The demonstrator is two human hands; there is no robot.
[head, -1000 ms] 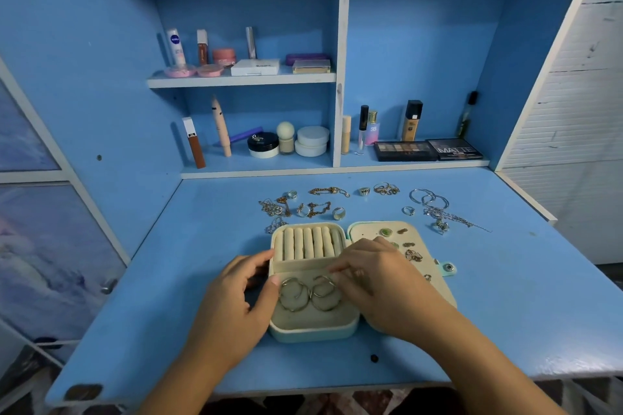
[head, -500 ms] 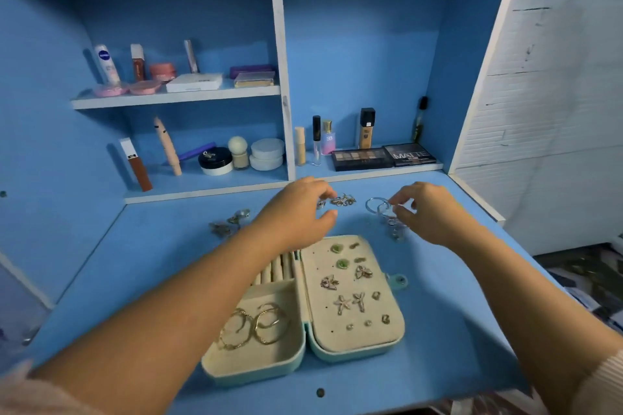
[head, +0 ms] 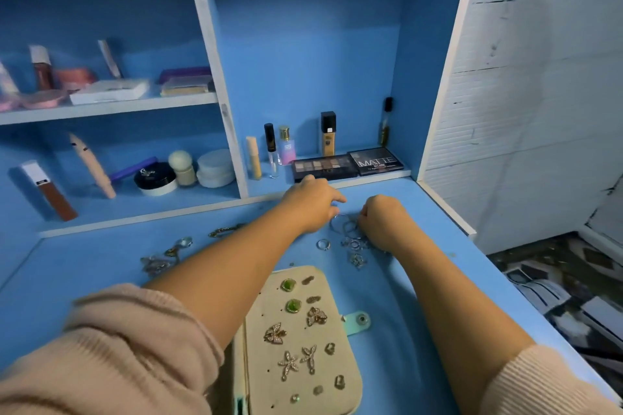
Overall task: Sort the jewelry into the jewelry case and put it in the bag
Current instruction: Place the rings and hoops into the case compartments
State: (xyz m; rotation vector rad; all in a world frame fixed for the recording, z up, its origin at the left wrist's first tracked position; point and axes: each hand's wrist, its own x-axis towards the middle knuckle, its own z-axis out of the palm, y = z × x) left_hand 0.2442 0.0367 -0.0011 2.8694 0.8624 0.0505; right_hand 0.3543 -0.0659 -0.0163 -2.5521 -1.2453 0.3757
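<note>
The cream jewelry case (head: 332, 293) lies open on the blue desk, its lid panel studded with several earrings. My left forearm hides its other half. Behind it lie silver hoops (head: 345, 225), a small ring (head: 323, 243) and a silver charm (head: 357, 260). My right hand (head: 381, 221) is curled into a fist with its fingertips down on the hoops, seemingly pinching one. From the left, my left hand (head: 310, 202) reaches in with fairly straight fingers that touch the hoops' edge. A gold chain (head: 224, 231) and more loose pieces (head: 161, 259) lie at the left. No bag is in view.
Two eyeshadow palettes (head: 323, 167) and small bottles (head: 328, 133) stand on the low shelf just behind my hands. Cosmetics fill the left shelves (head: 111, 108). The desk's right edge (head: 445, 209) meets a white wall, with patterned floor below.
Both hands left the case and reached to the back right, closing together on the silver hoops. The view swung right and nearer, and my left arm now covers the case's left half.
</note>
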